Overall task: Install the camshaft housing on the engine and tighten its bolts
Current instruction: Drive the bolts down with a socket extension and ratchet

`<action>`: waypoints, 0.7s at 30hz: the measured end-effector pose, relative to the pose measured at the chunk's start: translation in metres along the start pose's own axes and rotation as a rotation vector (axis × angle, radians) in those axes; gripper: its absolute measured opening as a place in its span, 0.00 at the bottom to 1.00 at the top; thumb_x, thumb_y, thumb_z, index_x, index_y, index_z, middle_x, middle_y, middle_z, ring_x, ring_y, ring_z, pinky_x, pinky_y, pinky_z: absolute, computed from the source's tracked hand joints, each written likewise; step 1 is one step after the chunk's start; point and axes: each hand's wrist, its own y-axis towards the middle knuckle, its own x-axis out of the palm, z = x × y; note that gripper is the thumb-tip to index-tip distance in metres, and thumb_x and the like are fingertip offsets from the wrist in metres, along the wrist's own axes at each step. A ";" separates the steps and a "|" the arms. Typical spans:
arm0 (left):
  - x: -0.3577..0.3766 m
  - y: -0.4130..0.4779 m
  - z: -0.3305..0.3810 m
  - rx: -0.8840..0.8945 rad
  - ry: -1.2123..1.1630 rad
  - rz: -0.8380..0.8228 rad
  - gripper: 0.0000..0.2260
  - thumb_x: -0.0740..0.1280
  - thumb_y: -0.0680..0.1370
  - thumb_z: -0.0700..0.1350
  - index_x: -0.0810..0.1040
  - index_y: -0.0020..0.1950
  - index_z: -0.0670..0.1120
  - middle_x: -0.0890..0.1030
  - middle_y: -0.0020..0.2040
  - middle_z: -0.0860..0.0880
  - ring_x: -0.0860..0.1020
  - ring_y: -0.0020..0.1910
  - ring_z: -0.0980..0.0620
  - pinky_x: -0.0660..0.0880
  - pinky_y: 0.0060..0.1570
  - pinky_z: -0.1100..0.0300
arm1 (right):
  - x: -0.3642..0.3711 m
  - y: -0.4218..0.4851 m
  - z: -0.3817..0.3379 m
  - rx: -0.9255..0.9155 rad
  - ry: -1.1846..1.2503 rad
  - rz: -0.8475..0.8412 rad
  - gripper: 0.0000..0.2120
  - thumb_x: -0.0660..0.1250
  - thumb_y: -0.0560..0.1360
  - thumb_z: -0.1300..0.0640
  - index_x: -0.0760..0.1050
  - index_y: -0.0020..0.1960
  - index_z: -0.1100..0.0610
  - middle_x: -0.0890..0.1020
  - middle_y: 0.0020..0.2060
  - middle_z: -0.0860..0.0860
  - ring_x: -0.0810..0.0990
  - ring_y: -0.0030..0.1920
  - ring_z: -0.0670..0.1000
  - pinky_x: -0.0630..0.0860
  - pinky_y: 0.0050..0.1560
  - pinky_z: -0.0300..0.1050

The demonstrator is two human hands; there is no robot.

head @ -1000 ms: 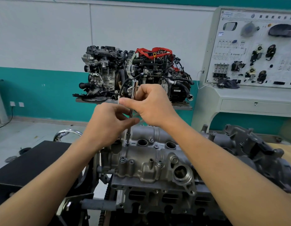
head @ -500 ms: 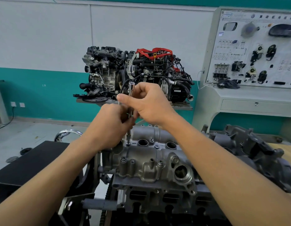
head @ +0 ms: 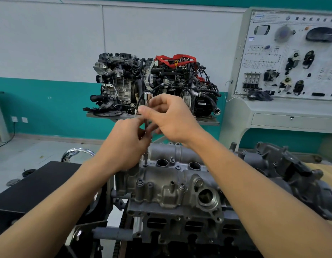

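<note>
So the engine (head: 180, 229) is up on its stand with the camshaft housing (head: 161, 185) already sitting on top of the head, right in front of the person. Both hands are on a slim extension bar (head: 146, 101) standing upright at the housing's rear left corner. The right hand (head: 170, 120) pinches it up high with thumb and fingertips, and the left hand (head: 124, 144) curls round it lower down. Compared with a second ago the bar hasn't left that spot, but the fingers have walked round the shaft and its top has drifted a bit left. To me that means it's being spun by hand, so this bolt (head: 145, 164) is only being run down, not torqued yet. Can't really tell how far it's seated, the tip hides it. For writing, the training board (head: 291, 58) behind has a header line of Chinese characters, too blurry to read, and I see no brand anywhere.
</note>
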 end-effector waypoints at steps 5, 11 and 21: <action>-0.004 0.006 -0.003 0.055 -0.015 -0.203 0.09 0.65 0.77 0.38 0.71 0.52 0.49 0.77 0.37 0.57 0.77 0.36 0.64 0.69 0.34 0.70 | -0.004 0.000 -0.001 -0.042 -0.017 -0.081 0.04 0.66 0.80 0.64 0.79 0.51 0.62 0.82 0.40 0.58 0.77 0.33 0.48 0.73 0.30 0.34; 0.011 -0.003 -0.007 -0.062 -0.015 0.089 0.09 0.74 0.74 0.52 0.73 0.44 0.56 0.80 0.30 0.54 0.78 0.32 0.58 0.70 0.34 0.57 | 0.012 0.000 0.000 -0.107 -0.211 0.173 0.17 0.77 0.71 0.53 0.71 0.35 0.58 0.81 0.32 0.59 0.81 0.33 0.58 0.80 0.36 0.54; 0.000 0.006 -0.004 -0.047 -0.046 -0.133 0.03 0.67 0.78 0.38 0.77 0.45 0.43 0.79 0.31 0.56 0.79 0.28 0.65 0.69 0.27 0.71 | 0.008 -0.002 -0.004 -0.142 -0.267 -0.061 0.10 0.67 0.79 0.59 0.81 0.43 0.63 0.84 0.33 0.56 0.79 0.30 0.48 0.78 0.36 0.46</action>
